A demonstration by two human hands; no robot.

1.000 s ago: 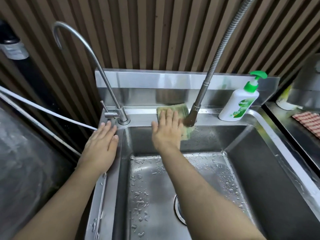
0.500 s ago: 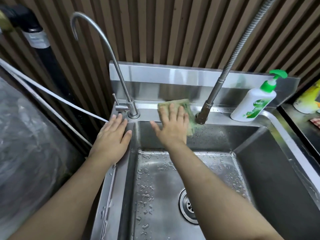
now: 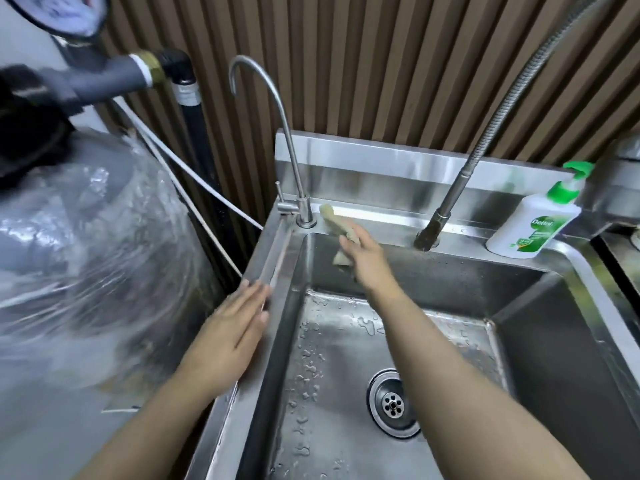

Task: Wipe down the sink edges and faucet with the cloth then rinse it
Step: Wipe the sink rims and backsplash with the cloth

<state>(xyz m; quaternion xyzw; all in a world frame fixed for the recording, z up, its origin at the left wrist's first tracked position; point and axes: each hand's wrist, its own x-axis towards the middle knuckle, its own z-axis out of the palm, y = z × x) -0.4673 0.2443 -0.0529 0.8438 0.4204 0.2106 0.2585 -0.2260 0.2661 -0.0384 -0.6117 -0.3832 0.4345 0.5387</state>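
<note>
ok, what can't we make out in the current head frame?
- Cloth: head view, mostly under the right hand and motion-blurred; pressed or gripped, cannot tell.
- Hose faucet: upper end cut off by the top edge.
- Plastic-wrapped object at left: blurred, identity unclear.
- Soap bottle: small label print too small to read.

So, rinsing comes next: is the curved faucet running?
Off. No stream falls from the curved faucet spout; the sink holds only scattered droplets.

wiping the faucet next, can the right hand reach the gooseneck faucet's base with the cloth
Probably yes: the right hand presses the cloth on the back ledge right beside the gooseneck faucet, nothing between them.
</note>
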